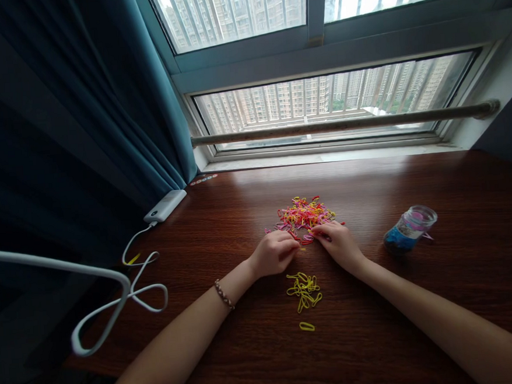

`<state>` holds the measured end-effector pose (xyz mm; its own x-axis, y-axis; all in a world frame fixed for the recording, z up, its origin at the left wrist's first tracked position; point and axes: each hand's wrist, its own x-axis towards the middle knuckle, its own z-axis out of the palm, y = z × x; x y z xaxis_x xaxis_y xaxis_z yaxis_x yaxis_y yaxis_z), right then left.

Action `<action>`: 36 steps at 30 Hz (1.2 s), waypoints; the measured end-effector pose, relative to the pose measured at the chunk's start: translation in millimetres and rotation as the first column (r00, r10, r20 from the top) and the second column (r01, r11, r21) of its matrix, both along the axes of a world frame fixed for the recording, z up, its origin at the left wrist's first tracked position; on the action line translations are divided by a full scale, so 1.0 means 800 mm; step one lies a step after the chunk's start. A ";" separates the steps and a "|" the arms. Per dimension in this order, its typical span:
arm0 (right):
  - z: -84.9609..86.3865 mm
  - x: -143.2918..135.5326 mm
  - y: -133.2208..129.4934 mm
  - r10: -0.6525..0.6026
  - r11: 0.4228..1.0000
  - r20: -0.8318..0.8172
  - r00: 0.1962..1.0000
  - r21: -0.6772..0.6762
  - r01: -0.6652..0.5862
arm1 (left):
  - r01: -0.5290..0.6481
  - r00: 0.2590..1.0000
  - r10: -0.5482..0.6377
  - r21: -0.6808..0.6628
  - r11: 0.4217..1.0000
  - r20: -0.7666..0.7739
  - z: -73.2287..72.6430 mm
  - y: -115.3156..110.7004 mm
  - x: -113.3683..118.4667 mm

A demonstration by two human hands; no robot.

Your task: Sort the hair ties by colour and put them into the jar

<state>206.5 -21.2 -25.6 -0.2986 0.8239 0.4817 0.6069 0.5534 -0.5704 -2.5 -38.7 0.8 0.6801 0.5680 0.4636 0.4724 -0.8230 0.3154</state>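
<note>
A mixed heap of small pink, red, orange and yellow rubber bands (305,213) lies on the dark wooden table. At its near left edge is my left hand (274,253), thumb and fingers pinched together; what they hold, if anything, is too small to make out. My right hand (338,244) reaches to the near right edge of the heap, its fingertips closed among the bands, their contents unclear. Nearer to me, below both hands, sits a smaller loose group of yellow rubber bands (304,291). A single yellow rubber band (307,326) lies apart just in front of it.
On the right a clear jar with a blue label (410,229) stands on the table (362,336). A white power bank (166,206) lies far left, with a white cable (112,272) looping toward me. Beyond are a blue curtain (145,106) and a window with a rail (343,125).
</note>
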 end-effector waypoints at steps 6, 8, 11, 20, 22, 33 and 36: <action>-0.001 0.001 0.002 -0.015 1.000 -0.012 1.000 -0.008 0.015 | 0.223 0.970 -0.221 0.011 0.975 -0.105 0.000 -0.021 0.020; -0.001 0.001 0.002 -0.015 1.000 -0.014 1.000 -0.015 0.015 | 0.211 0.973 -0.209 0.016 0.977 -0.099 -0.001 -0.019 0.017; -0.001 0.001 0.002 -0.020 1.000 -0.006 1.000 -0.021 0.020 | 0.168 0.981 -0.164 0.028 0.985 -0.100 -0.003 -0.013 0.012; 0.002 0.002 0.001 -0.080 0.996 -0.071 0.994 -0.056 0.076 | 0.118 0.989 -0.113 0.053 0.992 -0.095 -0.002 -0.014 0.012; 0.003 0.003 0.000 -0.095 0.994 -0.104 0.990 -0.060 0.089 | 0.044 0.997 -0.040 0.063 0.997 -0.071 0.000 -0.012 0.013; 0.039 -0.015 -0.059 0.394 0.743 0.334 0.856 0.432 -0.511 | -0.338 0.940 0.341 -0.111 0.935 0.001 -0.016 0.017 0.005; 0.045 -0.025 -0.079 0.456 0.603 0.472 0.754 0.459 -0.652 | -0.386 0.920 0.392 -0.125 0.914 0.024 -0.016 0.018 0.004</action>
<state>186.8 -84.3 10.5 -0.7991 0.0458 0.5994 0.1399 0.9839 0.1113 0.8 -24.2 -12.3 0.3735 0.8342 0.4057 0.7296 -0.5343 0.4269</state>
